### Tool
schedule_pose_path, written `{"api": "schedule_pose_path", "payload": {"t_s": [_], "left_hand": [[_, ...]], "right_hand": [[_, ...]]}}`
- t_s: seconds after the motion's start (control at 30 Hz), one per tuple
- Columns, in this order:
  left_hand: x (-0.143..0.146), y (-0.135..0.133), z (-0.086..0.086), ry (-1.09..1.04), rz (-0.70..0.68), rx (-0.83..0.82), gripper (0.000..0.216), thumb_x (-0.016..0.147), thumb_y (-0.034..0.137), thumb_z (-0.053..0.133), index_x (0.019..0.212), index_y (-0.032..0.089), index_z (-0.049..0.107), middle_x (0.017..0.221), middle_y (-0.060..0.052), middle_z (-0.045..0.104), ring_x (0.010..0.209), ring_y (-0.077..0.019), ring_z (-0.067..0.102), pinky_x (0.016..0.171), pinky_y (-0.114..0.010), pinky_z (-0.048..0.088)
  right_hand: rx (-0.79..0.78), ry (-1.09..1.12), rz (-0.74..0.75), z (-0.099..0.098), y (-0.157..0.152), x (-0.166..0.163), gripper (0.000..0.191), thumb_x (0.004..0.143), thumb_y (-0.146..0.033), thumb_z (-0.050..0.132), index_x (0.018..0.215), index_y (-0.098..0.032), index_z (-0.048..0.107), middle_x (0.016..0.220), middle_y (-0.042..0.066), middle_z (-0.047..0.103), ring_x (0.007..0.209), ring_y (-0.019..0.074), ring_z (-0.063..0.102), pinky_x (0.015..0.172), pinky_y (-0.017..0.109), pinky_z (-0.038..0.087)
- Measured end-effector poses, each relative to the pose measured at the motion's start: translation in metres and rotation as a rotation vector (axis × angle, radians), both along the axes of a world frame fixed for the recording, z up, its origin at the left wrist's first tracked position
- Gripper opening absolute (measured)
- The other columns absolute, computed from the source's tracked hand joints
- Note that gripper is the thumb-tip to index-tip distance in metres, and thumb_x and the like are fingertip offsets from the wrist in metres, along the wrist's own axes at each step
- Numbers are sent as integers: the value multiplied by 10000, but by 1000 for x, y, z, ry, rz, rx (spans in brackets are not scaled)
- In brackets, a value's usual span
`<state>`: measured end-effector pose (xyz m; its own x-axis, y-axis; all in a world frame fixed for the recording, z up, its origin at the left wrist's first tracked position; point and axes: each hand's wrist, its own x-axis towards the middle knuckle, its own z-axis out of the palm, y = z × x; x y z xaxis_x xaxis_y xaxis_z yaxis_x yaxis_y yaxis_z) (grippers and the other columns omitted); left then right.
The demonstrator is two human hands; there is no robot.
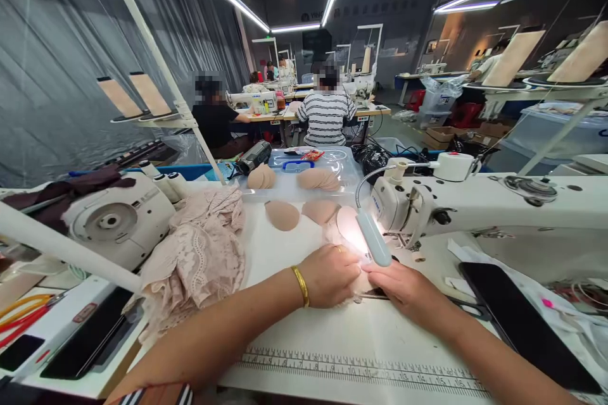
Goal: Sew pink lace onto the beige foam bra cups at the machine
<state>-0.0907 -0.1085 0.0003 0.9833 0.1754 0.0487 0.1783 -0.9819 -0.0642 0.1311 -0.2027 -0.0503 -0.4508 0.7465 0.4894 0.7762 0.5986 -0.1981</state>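
Under the lamp of a white sewing machine (403, 202), both hands meet at a pale pink lace bra piece (348, 231) with a moulded cup. My left hand (330, 272), a gold bangle at its wrist, is closed with curled fingers on the fabric's near side. Beside it, my right hand (399, 285) pinches the fabric's edge close to the needle area. The grey lamp head (373, 239) hides part of the sewing spot. Just behind the hands lie loose beige bra cups (282, 215). A heap of pink lace (199, 247) rests left of them.
A black phone (522, 323) lies right of my right arm. A printed ruler (361, 367) runs along the table's front edge. Behind the cups stands a clear plastic bin (342, 164) with stacked cups on its lid. Two people sit at machines farther back.
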Motion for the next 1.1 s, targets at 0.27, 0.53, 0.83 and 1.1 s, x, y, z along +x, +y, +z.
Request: {"api": "schedule_pose_path", "payload": {"t_s": [0.27,0.53,0.83,1.1], "left_hand": [[2,-4,-24,-134,-3,38,242,973,311,552,783,163,583,902,-65,628,871,-212,568,830,-365,440],[9,-5,-30,-152,12,39,222,1004,310,471,877,179,597,857,-44,598,787,-208,538,753,-369,425],[14,-6,-32,-169,-7,11,272,1016,301,423,900,177,635,820,-45,583,751,-200,514,721,-367,412],[14,-3,-36,-182,-39,-9,249,1008,293,442,977,188,666,843,-50,599,755,-201,517,726,-366,412]], "right_hand": [[-118,-17,17,7,-8,13,400,976,-52,404,1188,-262,671,1065,80,696,971,225,594,757,324,488],[-186,-53,20,9,-14,19,399,970,-60,437,1187,-275,693,906,46,626,840,202,536,666,298,405],[-223,-18,60,16,-16,18,298,1021,-136,450,1064,-270,713,880,36,617,819,193,522,664,300,410],[-233,-14,75,18,-17,19,303,1015,-121,440,1049,-267,703,879,37,617,813,193,523,656,304,409]]}}
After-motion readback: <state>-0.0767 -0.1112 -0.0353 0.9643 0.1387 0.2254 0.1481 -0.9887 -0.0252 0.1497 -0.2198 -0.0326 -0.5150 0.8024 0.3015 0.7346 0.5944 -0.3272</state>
